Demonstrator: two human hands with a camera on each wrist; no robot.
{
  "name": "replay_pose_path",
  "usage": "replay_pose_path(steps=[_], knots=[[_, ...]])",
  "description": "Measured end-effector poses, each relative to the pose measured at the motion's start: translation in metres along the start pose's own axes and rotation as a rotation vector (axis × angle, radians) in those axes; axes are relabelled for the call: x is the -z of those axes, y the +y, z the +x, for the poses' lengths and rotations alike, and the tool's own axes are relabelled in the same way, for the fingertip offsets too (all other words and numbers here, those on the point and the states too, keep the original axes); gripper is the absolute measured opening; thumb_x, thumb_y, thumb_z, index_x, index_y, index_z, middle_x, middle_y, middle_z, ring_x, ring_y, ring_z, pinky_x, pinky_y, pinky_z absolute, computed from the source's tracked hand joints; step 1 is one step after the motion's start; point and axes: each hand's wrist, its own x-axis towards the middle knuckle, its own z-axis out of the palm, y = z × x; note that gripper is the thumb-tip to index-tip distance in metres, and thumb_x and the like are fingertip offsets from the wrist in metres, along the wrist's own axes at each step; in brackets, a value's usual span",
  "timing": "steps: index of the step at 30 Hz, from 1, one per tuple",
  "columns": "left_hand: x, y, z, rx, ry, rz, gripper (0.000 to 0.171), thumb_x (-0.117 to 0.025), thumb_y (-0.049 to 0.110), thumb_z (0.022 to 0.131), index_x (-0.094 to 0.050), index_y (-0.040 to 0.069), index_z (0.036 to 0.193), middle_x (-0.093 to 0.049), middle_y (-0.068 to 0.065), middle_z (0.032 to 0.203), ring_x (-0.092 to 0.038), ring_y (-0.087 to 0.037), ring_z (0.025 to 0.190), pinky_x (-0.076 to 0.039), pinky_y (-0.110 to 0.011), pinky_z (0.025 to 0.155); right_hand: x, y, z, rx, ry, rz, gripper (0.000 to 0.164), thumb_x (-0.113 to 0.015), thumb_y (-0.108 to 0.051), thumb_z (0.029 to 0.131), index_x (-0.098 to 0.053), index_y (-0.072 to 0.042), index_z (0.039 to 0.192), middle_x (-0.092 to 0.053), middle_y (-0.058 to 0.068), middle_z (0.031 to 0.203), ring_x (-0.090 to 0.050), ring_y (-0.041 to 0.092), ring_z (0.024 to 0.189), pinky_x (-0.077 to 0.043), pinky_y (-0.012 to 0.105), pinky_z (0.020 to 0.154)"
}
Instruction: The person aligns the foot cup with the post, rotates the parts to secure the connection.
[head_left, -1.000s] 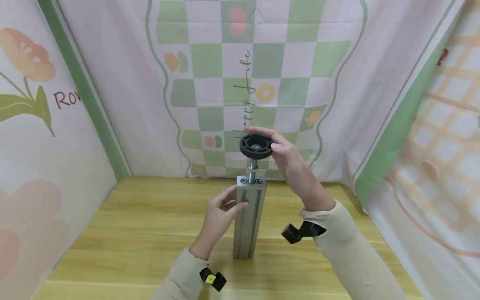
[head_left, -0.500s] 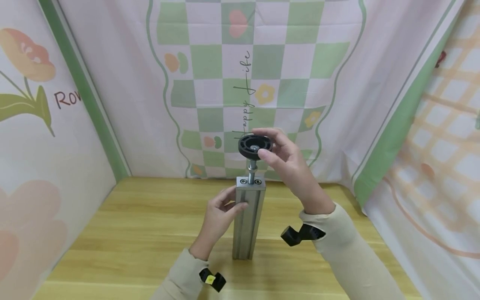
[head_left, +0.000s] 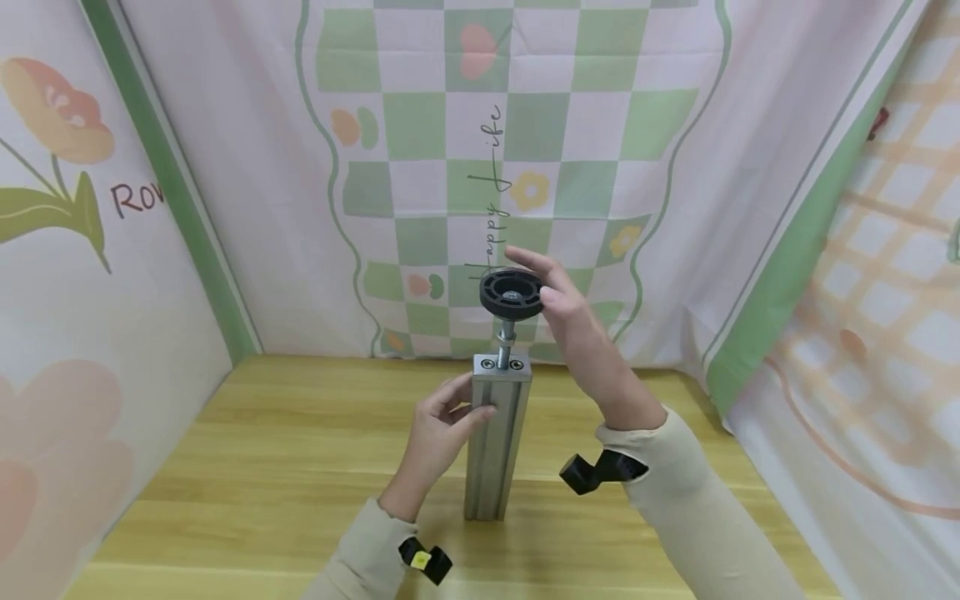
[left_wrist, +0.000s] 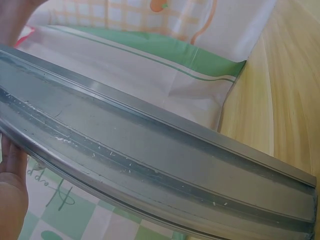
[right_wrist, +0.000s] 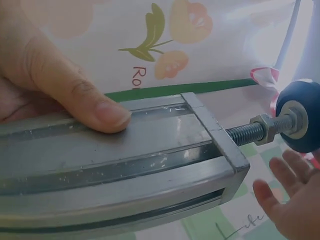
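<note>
An aluminium profile (head_left: 495,450) stands upright on the wooden table, slotted along its sides. My left hand (head_left: 442,429) grips it near the top, the thumb lying across the near face, also seen in the right wrist view (right_wrist: 65,82). Out of its end plate (head_left: 502,364), between two screws, rises a threaded rod (right_wrist: 245,134) with a hex nut (right_wrist: 264,128). A black round levelling foot (head_left: 512,293) sits on top of the rod, its hollow underside facing up. Beside its right rim is my right hand (head_left: 585,342), fingers extended and thumb tip at the rim.
The light wooden table (head_left: 300,467) stretches around the profile. Printed cloth hangs behind it as a checked curtain (head_left: 420,183), with more cloth at the left and right sides. Each sleeve carries a black wrist camera, such as the right one (head_left: 600,472).
The right hand's thumb came in over the foot's rim half a second ago, then drew back right as the fingers straightened. The left hand and the profile have stayed in place.
</note>
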Motion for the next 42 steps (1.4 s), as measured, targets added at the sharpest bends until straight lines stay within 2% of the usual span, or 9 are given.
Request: replay_pose_path(steps=[2, 6, 11, 20, 24, 28, 34, 37, 42], knots=[[0.000, 0.000, 0.000, 0.001, -0.002, -0.001, 0.042, -0.074, 0.003, 0.090, -0.063, 0.002, 0.131, -0.066, -0.013, 0.114, -0.065, -0.019, 0.098, -0.058, -0.033, 0.086, 0.000, 0.003, 0.001, 0.026, -0.042, 0.100, 0.059, -0.028, -0.032, 0.102, -0.032, -0.002, 0.153, -0.040, 0.015, 0.149, -0.037, 0.029, 0.137, -0.019, 0.048, 0.118], [0.000, 0.000, 0.000, 0.000, 0.000, -0.002, 0.041, -0.074, 0.003, 0.091, -0.064, 0.002, 0.131, -0.066, -0.013, 0.113, -0.065, -0.019, 0.098, -0.058, -0.033, 0.085, 0.001, 0.004, 0.001, 0.043, -0.121, 0.274, 0.056, -0.020, -0.024, 0.104, -0.027, -0.001, 0.154, -0.029, 0.020, 0.158, -0.026, 0.035, 0.146, -0.021, 0.044, 0.119], [0.000, 0.000, 0.000, -0.002, 0.001, -0.002, 0.041, -0.074, 0.003, 0.091, -0.063, 0.001, 0.131, -0.066, -0.013, 0.114, -0.065, -0.019, 0.099, -0.058, -0.033, 0.086, 0.001, 0.003, -0.001, -0.001, -0.130, 0.352, 0.054, -0.020, -0.018, 0.102, -0.028, -0.004, 0.154, -0.032, 0.019, 0.158, -0.027, 0.033, 0.147, -0.020, 0.043, 0.120], [0.000, -0.001, 0.000, -0.012, 0.000, 0.005, 0.042, -0.074, 0.002, 0.090, -0.064, 0.001, 0.130, -0.067, -0.014, 0.114, -0.065, -0.019, 0.098, -0.058, -0.034, 0.086, 0.001, 0.009, -0.003, -0.003, -0.026, 0.323, 0.047, -0.037, -0.015, 0.097, -0.043, -0.008, 0.143, -0.049, 0.016, 0.147, -0.044, 0.030, 0.135, -0.022, 0.042, 0.117], [0.000, -0.001, 0.000, -0.015, 0.001, 0.011, 0.042, -0.074, 0.002, 0.090, -0.064, 0.001, 0.130, -0.067, -0.014, 0.113, -0.065, -0.019, 0.098, -0.058, -0.033, 0.086, 0.000, 0.010, -0.007, 0.031, 0.038, 0.242, 0.037, -0.046, -0.014, 0.095, -0.050, -0.011, 0.131, -0.049, 0.017, 0.143, -0.047, 0.030, 0.129, -0.035, 0.036, 0.111], [0.000, -0.002, 0.000, -0.019, 0.002, 0.015, 0.042, -0.074, 0.003, 0.090, -0.064, 0.001, 0.130, -0.067, -0.013, 0.114, -0.065, -0.018, 0.098, -0.058, -0.033, 0.086, -0.002, 0.007, -0.009, 0.037, 0.103, 0.187, 0.025, -0.059, -0.012, 0.094, -0.050, -0.013, 0.117, -0.046, 0.017, 0.139, -0.050, 0.029, 0.124, -0.049, 0.028, 0.098], [0.001, 0.000, 0.000, -0.024, -0.004, 0.016, 0.043, -0.074, 0.002, 0.090, -0.063, 0.001, 0.131, -0.066, -0.013, 0.115, -0.064, -0.018, 0.099, -0.058, -0.033, 0.087, -0.009, 0.006, -0.006, 0.094, 0.177, 0.098, 0.047, -0.081, -0.026, 0.087, -0.046, -0.010, 0.115, -0.045, 0.015, 0.128, -0.049, 0.030, 0.118, -0.047, 0.027, 0.099], [0.001, 0.000, 0.000, -0.019, -0.004, 0.011, 0.043, -0.074, 0.002, 0.090, -0.063, 0.001, 0.131, -0.066, -0.014, 0.115, -0.064, -0.018, 0.099, -0.058, -0.033, 0.087, -0.009, 0.008, -0.005, 0.095, 0.190, 0.033, 0.051, -0.071, -0.031, 0.094, -0.045, -0.007, 0.130, -0.047, 0.016, 0.133, -0.050, 0.029, 0.119, -0.043, 0.031, 0.101], [0.001, 0.000, 0.000, -0.004, -0.002, 0.001, 0.042, -0.074, 0.003, 0.090, -0.063, 0.001, 0.131, -0.066, -0.014, 0.115, -0.065, -0.018, 0.099, -0.058, -0.033, 0.086, -0.006, 0.008, -0.001, 0.041, 0.065, 0.160, 0.057, -0.035, -0.027, 0.101, -0.028, -0.002, 0.152, -0.038, 0.016, 0.152, -0.041, 0.029, 0.136, -0.024, 0.043, 0.117]])
